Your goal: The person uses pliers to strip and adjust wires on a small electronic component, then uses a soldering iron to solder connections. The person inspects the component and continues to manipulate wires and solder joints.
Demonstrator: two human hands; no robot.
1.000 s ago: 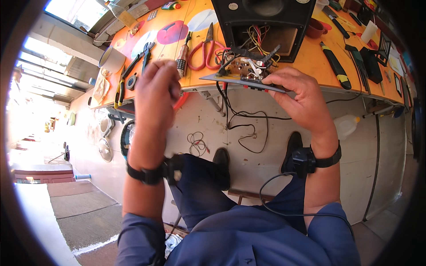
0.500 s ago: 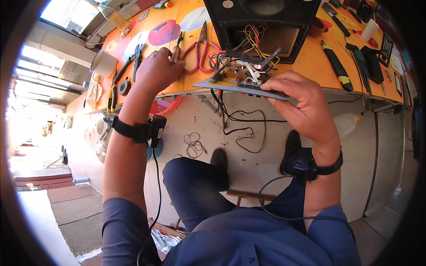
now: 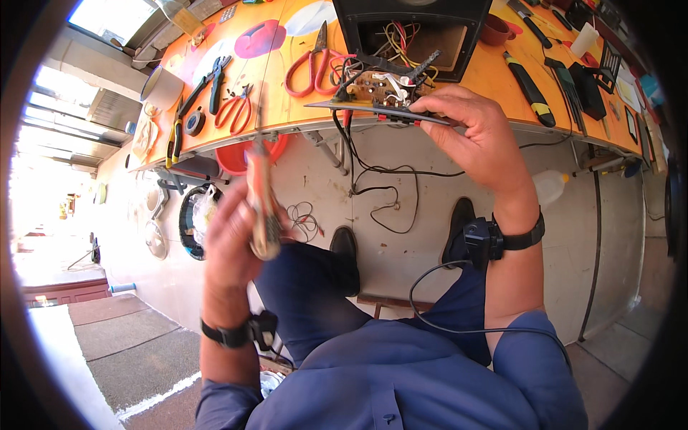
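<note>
In my left hand [image 3: 236, 233], raised off the bench's front edge, is a screwdriver [image 3: 262, 204] with a pale and orange handle. Its thin shaft points up toward the bench; motion blurs both. My right hand [image 3: 469, 129] pinches the right end of a flat grey panel [image 3: 358, 107] between thumb and fingers. On the panel sits a brown circuit board [image 3: 376, 84] with small parts and white wires. Several coloured wires [image 3: 401, 43] run by it, into the open black speaker box [image 3: 448, 54] behind. Black cables hang below the panel.
Large red-handled scissors [image 3: 312, 68], small red-handled cutters [image 3: 235, 111], pliers [image 3: 217, 82] and black tape [image 3: 194, 122] lie on the orange bench [image 3: 287, 118] to the left. A black and yellow utility knife [image 3: 529, 89] is on the right. Underneath stands a red basin [image 3: 233, 161].
My left hand has lifted the screwdriver off the bench and drawn it down toward me. The right hand still grips the panel; the view has shifted slightly.
</note>
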